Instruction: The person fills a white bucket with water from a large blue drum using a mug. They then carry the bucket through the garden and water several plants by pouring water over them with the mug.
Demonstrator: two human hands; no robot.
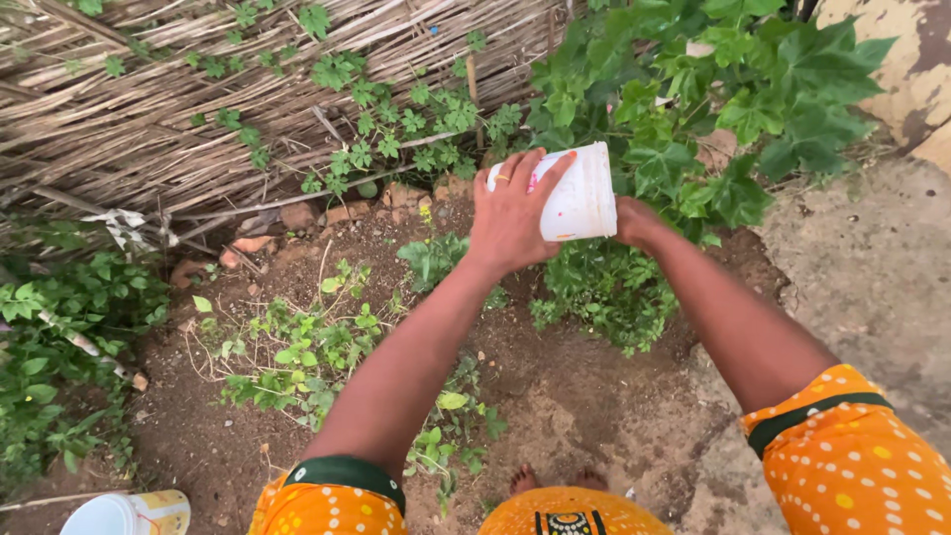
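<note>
Held between left hand [510,213] and right hand [634,220]: a tub [580,193], above low plants [604,292]. Behind, a reed fence [198,89]; right, a leafy bush [733,89]. Near left, another container [129,515] on soil.

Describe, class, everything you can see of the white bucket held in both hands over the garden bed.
The white bucket is small, with a smooth, plastic-looking wall bearing a few small coloured marks. It is tipped onto its side, held out above leafy green plants and bare soil, near a woven reed fence. The left hand, wearing a ring, spreads across its near side; the right hand grips the far side, mostly hidden behind it. Its opening and contents cannot be seen.
</note>
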